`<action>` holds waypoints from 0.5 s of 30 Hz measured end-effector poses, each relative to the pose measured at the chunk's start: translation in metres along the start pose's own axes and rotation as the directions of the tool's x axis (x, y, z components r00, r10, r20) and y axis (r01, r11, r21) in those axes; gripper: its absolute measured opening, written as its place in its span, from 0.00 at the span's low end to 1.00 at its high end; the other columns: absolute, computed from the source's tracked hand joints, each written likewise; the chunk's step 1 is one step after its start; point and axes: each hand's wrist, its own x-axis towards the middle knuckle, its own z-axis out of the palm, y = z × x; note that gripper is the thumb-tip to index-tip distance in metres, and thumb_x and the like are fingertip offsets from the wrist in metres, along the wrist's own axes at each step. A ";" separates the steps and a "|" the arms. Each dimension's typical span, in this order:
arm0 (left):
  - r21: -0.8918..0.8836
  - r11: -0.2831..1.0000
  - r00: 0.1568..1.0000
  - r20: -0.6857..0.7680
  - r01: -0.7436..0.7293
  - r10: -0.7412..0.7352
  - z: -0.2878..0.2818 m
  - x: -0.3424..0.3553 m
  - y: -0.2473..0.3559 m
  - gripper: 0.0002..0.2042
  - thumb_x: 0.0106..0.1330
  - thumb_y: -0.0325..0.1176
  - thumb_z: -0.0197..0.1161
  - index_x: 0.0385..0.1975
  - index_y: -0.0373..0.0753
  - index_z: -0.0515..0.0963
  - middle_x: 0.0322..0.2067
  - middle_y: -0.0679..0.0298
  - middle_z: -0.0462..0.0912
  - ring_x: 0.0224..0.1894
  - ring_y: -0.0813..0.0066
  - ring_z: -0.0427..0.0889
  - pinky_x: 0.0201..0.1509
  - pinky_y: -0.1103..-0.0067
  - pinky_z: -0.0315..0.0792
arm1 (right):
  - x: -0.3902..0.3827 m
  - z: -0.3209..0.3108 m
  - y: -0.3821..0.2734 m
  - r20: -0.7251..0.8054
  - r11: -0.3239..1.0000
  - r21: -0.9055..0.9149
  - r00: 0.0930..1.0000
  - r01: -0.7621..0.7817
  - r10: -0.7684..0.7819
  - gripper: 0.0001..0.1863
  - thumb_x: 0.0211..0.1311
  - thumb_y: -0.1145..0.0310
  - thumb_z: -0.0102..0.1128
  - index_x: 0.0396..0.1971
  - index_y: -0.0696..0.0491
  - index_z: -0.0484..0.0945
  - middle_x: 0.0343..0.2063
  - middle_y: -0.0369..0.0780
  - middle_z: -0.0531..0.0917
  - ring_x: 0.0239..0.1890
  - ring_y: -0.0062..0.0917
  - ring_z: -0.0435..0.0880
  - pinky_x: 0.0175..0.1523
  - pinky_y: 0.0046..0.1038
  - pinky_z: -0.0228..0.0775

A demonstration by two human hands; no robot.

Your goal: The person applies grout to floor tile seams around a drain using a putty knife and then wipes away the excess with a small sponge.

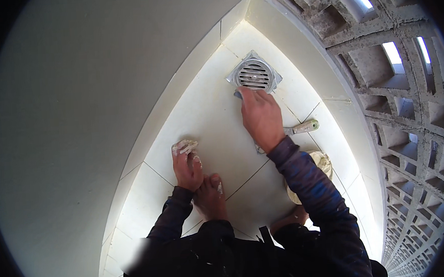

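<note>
My left hand (184,172) is low over the floor tiles, its fingers curled round a whitish lump of paste (186,145). More of the same paste is smeared on those fingers. Just below the near edge of a square metal floor drain (255,74), my right hand (262,116) pinches a small, thin, grey-blue piece (238,94). Its kind cannot be made out, since the fingers cover most of it. A putty knife (305,127) with a pale, green-tipped handle lies right of my right wrist, its blade partly hidden by the hand.
A round container (323,164) with cream-coloured contents stands partly behind my right forearm. My bare feet (211,199) are on the pale tiles (243,160). A smooth grey-green wall (78,122) rises on the left, a pierced block wall (380,68) on the right; they converge beyond the drain.
</note>
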 end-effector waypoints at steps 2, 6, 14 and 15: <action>-0.010 1.000 1.000 -0.003 0.019 -0.019 0.001 0.000 0.002 0.18 0.71 0.38 0.53 0.50 0.29 0.77 0.51 0.45 0.76 0.53 0.47 0.75 0.57 0.61 0.71 | -0.007 0.002 -0.010 -0.020 1.000 -0.002 1.000 0.002 -0.002 0.14 0.64 0.75 0.61 0.49 0.57 0.76 0.31 0.46 0.84 0.36 0.43 0.83 0.44 0.43 0.76; -0.011 1.000 1.000 -0.014 0.003 -0.003 0.001 -0.001 0.003 0.19 0.72 0.40 0.52 0.49 0.29 0.77 0.50 0.46 0.76 0.52 0.49 0.75 0.55 0.62 0.72 | -0.010 0.011 -0.015 -0.032 0.923 0.336 0.977 -0.188 0.211 0.11 0.64 0.75 0.62 0.45 0.59 0.75 0.27 0.44 0.83 0.28 0.37 0.81 0.35 0.37 0.73; 0.024 1.000 1.000 -0.002 -0.007 0.007 0.005 0.003 0.004 0.20 0.73 0.43 0.51 0.47 0.30 0.77 0.46 0.47 0.76 0.50 0.49 0.75 0.55 0.61 0.69 | 0.059 0.046 0.021 0.143 0.270 0.827 0.649 -0.493 0.747 0.13 0.59 0.69 0.70 0.27 0.59 0.73 0.20 0.34 0.75 0.21 0.17 0.66 0.27 0.26 0.61; 0.040 0.999 1.000 0.002 0.003 -0.003 0.004 0.002 0.005 0.20 0.73 0.43 0.50 0.47 0.30 0.77 0.46 0.47 0.76 0.50 0.49 0.75 0.55 0.61 0.69 | 0.070 0.052 0.022 0.141 0.259 0.833 0.641 -0.489 0.755 0.13 0.59 0.69 0.70 0.27 0.59 0.73 0.20 0.34 0.75 0.21 0.17 0.66 0.27 0.26 0.61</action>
